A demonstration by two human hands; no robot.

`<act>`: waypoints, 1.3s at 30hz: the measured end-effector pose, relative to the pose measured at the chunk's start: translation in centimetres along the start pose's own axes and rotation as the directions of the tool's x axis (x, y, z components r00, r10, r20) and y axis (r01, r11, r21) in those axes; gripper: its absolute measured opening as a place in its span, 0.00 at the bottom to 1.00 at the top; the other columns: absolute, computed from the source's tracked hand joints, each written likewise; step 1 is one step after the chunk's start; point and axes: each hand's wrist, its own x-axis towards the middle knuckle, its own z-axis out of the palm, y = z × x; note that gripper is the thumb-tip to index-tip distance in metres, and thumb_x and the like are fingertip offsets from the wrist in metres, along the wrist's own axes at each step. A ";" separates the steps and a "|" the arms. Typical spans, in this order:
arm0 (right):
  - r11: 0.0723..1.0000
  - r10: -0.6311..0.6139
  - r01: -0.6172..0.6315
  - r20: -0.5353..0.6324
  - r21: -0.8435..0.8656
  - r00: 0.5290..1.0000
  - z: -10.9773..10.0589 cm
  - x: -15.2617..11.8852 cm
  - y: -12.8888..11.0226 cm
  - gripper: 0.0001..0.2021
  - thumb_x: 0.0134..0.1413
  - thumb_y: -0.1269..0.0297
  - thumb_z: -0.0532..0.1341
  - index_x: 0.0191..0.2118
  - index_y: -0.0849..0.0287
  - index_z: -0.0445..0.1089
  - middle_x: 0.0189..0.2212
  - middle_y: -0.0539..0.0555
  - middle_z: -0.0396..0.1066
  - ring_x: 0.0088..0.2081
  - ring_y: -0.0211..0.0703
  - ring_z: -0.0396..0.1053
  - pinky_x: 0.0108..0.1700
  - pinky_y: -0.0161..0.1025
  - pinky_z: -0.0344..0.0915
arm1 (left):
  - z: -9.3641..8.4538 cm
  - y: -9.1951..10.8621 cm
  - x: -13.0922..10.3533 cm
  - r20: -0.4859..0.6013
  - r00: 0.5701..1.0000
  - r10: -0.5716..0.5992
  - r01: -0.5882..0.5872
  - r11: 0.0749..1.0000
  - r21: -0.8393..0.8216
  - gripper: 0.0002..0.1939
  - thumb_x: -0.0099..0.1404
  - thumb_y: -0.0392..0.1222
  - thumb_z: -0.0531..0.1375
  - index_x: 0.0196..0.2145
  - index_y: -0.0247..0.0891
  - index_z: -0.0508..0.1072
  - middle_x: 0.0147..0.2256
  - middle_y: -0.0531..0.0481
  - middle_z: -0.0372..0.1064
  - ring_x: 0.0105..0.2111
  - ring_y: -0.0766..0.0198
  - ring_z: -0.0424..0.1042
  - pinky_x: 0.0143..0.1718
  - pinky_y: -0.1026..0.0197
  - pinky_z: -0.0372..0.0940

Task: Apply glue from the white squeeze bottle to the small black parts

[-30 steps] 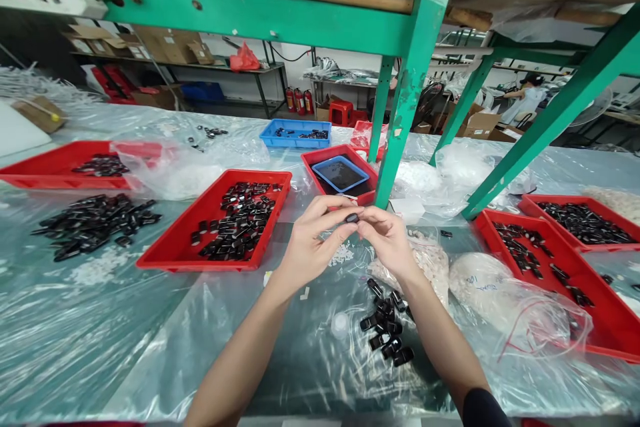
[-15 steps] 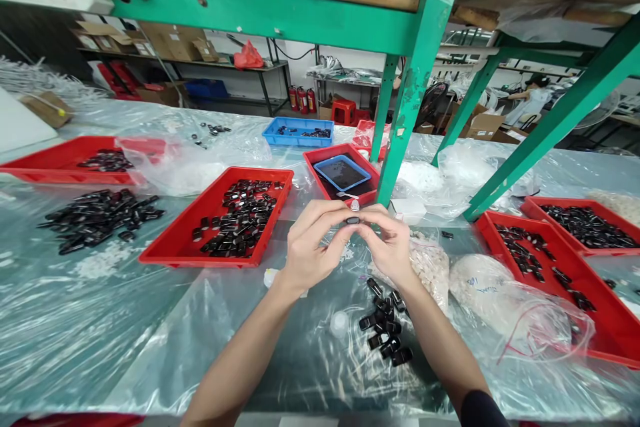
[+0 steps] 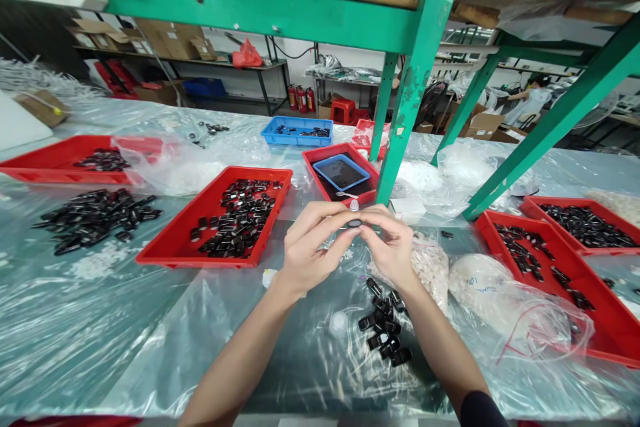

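Note:
Between the fingertips of both hands is a small black oval plastic piece [image 3: 354, 223], held above the middle of the table. My left hand [image 3: 313, 240] pinches its left side and my right hand [image 3: 389, 240] its right side, thumbs below and fingers above. Most of its edges are hidden by the fingers. Just behind the hands a clear nozzle-like tip [image 3: 354, 205] shows; what it belongs to is hidden. A loose pile of glossy black plastic pieces [image 3: 385, 323] lies by my right forearm. Left of that pile sits a small round translucent cap [image 3: 339, 324].
A red tray [image 3: 213, 260] of black pieces stands to the left, beside a heap of black parts [image 3: 95, 220]. Bags of pale bits [image 3: 430, 263] and another red tray [image 3: 607, 320] are on the right. A green post [image 3: 407, 100] rises behind my hands.
Both hands stay almost in place, still pinching the black piece. It has tipped slightly, so more of its flat face shows. The view has shifted a little.

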 end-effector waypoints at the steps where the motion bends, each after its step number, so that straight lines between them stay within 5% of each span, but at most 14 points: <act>1: 1.000 0.004 -0.005 0.005 0.009 1.000 0.0 0.0 0.0 0.07 0.65 0.61 0.67 0.45 0.46 0.83 0.41 0.53 0.81 0.42 0.51 0.75 0.47 0.51 0.72 | 0.0 0.0 0.0 0.000 1.000 -0.003 0.003 1.000 0.002 0.16 0.67 0.31 0.67 0.51 0.43 0.79 0.41 0.48 0.77 0.40 0.62 0.78 0.42 0.59 0.75; 13: 0.996 0.043 -0.044 0.010 0.081 0.999 0.3 0.0 0.3 0.05 0.64 0.60 0.68 0.43 0.50 0.81 0.38 0.53 0.79 0.39 0.47 0.72 0.44 0.46 0.70 | 0.0 -0.2 0.1 0.011 0.999 -0.038 0.038 0.999 0.027 0.12 0.68 0.34 0.66 0.49 0.41 0.79 0.41 0.47 0.77 0.41 0.62 0.77 0.43 0.58 0.74; 19: 0.989 0.125 -0.125 0.003 0.076 0.992 0.8 -0.1 0.4 0.08 0.63 0.56 0.68 0.41 0.53 0.79 0.37 0.53 0.79 0.36 0.45 0.71 0.43 0.44 0.70 | 0.0 -0.3 0.0 0.007 0.985 -0.171 0.171 0.985 0.012 0.07 0.69 0.36 0.66 0.44 0.40 0.81 0.40 0.48 0.78 0.40 0.63 0.77 0.43 0.58 0.73; 25: 0.937 0.280 -0.287 0.066 0.200 0.958 0.9 0.0 0.4 0.14 0.61 0.48 0.69 0.37 0.54 0.80 0.34 0.53 0.80 0.35 0.45 0.74 0.42 0.43 0.70 | 0.1 -0.9 -0.1 0.148 0.894 -0.423 0.445 0.873 -0.199 0.07 0.70 0.41 0.65 0.42 0.39 0.83 0.39 0.45 0.80 0.35 0.64 0.76 0.30 0.63 0.67; 28: 0.876 0.371 -0.394 0.133 0.277 0.919 0.8 0.3 0.3 0.17 0.56 0.44 0.72 0.35 0.55 0.80 0.31 0.52 0.78 0.33 0.45 0.75 0.42 0.43 0.72 | 0.3 -1.5 -0.3 0.215 0.846 -0.487 0.532 0.796 -0.290 0.10 0.70 0.44 0.64 0.42 0.39 0.84 0.40 0.43 0.80 0.35 0.62 0.76 0.31 0.61 0.68; 39: 0.808 0.468 -0.493 0.158 0.324 0.870 0.7 0.8 0.2 0.17 0.52 0.46 0.74 0.31 0.55 0.80 0.26 0.50 0.76 0.30 0.41 0.70 0.34 0.36 0.66 | 0.9 -2.1 -0.6 0.271 0.796 -0.542 0.605 0.721 -0.337 0.13 0.70 0.49 0.64 0.39 0.38 0.83 0.36 0.44 0.78 0.33 0.63 0.72 0.32 0.61 0.67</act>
